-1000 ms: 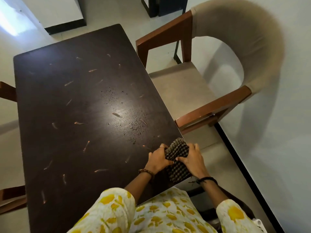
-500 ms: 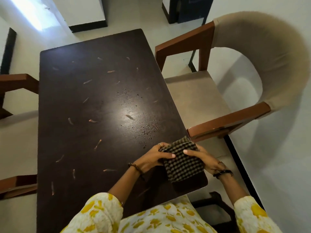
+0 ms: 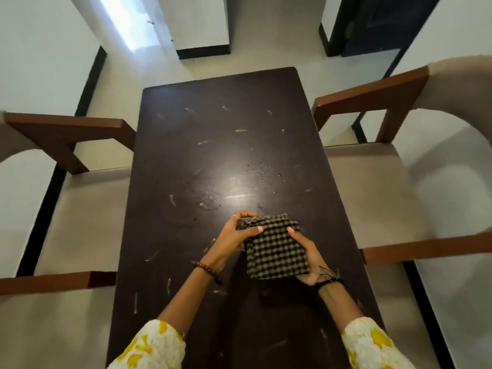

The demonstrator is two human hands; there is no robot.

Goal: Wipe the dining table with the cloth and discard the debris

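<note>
Gripping folded checked cloth (image 3: 275, 249) in both hands, left (image 3: 231, 237), right (image 3: 308, 258), long axis running toward far table (image 3: 186, 161) end

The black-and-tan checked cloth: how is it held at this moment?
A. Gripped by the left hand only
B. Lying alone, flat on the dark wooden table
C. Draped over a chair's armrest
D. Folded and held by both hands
D: the folded black-and-tan checked cloth is gripped by the left hand and the right hand over the dark wooden table.
</note>
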